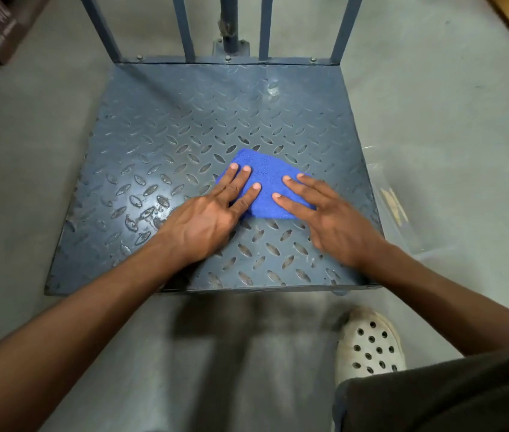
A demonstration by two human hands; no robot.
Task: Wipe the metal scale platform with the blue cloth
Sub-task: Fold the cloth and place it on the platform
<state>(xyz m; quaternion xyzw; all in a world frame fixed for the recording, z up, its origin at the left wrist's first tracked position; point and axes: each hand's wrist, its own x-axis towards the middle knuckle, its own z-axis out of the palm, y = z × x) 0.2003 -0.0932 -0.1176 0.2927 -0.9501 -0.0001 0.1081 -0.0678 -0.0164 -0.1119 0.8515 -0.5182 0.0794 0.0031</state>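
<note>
Blue terry cloth [266, 182] pinned under fingertips on grey diamond-tread metal scale platform [184, 120].
Left hand [206, 219] and right hand [337, 222] press straight-fingered, clasping nothing, likely for even wiping pressure.

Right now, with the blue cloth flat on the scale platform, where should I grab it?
Probably the far corner of the blue cloth, pinched from above on the side away from you. It lies flat on the platform, and the left hand and right hand press straight fingers on its near half, leaving only that far part bare.
</note>
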